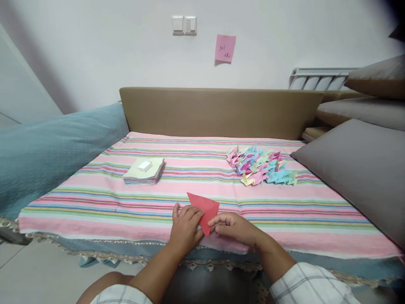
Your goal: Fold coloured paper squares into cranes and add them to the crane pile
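A red sheet of folded paper [209, 207] lies near the front edge of the striped cloth, with one point toward me and another up to the left. My left hand [186, 224] is closed on its left side, fingers on top and the thumb low by the bottom point. At the lower right edge, my right hand [234, 228] has its thumb and bent fingers closed on the paper. Parts of the fingertips and the paper's underside are hidden. Beyond the right hand sits a cluster of folded paper figures [261, 165] in several colours.
A stack of paper sheets [134, 172] with a small white block [144, 166] on top stands left on the striped cloth [196, 169]. Grey cushions [357, 169] border the right, a blue-covered armrest [69, 145] the left, and a tan backrest [218, 112] the back.
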A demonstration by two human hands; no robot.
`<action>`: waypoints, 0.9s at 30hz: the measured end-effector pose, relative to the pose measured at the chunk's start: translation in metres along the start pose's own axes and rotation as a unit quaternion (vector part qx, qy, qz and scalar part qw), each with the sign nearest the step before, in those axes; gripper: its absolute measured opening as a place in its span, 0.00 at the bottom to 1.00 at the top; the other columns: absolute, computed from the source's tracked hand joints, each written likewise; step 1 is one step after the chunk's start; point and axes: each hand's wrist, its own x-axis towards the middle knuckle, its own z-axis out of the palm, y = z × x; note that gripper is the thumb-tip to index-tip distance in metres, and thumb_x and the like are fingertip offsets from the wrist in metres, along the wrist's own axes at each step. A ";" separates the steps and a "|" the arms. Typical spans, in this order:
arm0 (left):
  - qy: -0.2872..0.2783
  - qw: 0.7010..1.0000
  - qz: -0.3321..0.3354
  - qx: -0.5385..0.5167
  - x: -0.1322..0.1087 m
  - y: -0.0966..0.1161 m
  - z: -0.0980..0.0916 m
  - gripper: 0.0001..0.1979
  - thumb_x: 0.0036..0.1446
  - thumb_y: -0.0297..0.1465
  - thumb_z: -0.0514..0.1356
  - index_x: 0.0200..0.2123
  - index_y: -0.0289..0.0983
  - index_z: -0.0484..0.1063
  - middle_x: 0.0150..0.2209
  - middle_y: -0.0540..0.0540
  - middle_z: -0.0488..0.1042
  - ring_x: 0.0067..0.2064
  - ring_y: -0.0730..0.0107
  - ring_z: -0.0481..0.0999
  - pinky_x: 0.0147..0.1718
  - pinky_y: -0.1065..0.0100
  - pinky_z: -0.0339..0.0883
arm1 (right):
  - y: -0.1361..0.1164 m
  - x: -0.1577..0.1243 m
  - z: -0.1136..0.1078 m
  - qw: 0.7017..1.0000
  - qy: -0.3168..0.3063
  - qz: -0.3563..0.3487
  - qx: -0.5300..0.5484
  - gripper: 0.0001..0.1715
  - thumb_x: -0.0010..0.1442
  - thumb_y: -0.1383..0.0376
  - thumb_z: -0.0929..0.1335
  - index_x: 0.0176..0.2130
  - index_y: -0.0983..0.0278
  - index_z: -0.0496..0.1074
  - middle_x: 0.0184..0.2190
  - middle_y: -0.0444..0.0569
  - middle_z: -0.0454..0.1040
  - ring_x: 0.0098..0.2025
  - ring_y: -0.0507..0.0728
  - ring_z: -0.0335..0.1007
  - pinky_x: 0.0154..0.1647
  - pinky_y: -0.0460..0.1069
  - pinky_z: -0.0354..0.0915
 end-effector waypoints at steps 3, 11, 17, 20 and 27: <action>0.003 1.000 -0.006 -0.012 0.001 -0.003 0.001 0.15 0.48 0.23 0.55 0.38 0.42 0.73 0.39 0.47 0.77 0.44 0.63 0.72 0.57 0.44 0.36 | -0.002 -0.001 -0.001 0.999 -0.017 -0.013 -0.040 0.21 0.50 0.57 0.70 0.43 0.63 0.70 0.30 0.45 0.72 0.31 0.52 0.67 0.34 0.48 0.62; 0.013 0.999 0.014 -0.048 0.000 -0.008 0.003 0.17 0.47 0.21 0.52 0.37 0.43 0.74 0.38 0.47 0.78 0.42 0.63 0.74 0.58 0.43 0.34 | 0.006 0.012 -0.018 0.886 0.183 -0.154 -0.398 0.18 0.43 0.68 0.72 0.38 0.61 0.73 0.42 0.50 0.67 0.47 0.59 0.62 0.50 0.54 0.58; 0.016 0.999 -0.002 -0.051 -0.001 -0.012 0.003 0.12 0.48 0.24 0.55 0.35 0.42 0.74 0.40 0.46 0.77 0.42 0.63 0.74 0.57 0.44 0.39 | 0.015 0.018 -0.018 0.865 0.188 -0.139 -0.445 0.14 0.49 0.65 0.70 0.38 0.60 0.75 0.48 0.53 0.66 0.51 0.60 0.61 0.53 0.55 0.57; 0.025 0.998 -0.042 -0.035 0.001 -0.013 -0.003 0.05 0.49 0.28 0.59 0.30 0.42 0.74 0.39 0.47 0.77 0.43 0.62 0.73 0.56 0.44 0.41 | 0.013 0.018 -0.019 0.868 0.194 -0.129 -0.438 0.11 0.51 0.63 0.69 0.38 0.60 0.75 0.49 0.53 0.65 0.52 0.60 0.60 0.53 0.55 0.56; 0.018 0.995 -0.097 -0.031 0.006 -0.011 -0.008 0.08 0.52 0.37 0.60 0.24 0.42 0.74 0.36 0.48 0.77 0.42 0.61 0.73 0.54 0.43 0.43 | 0.010 0.024 -0.016 0.870 0.227 -0.099 -0.427 0.10 0.57 0.60 0.65 0.32 0.61 0.74 0.47 0.52 0.67 0.52 0.59 0.59 0.52 0.54 0.56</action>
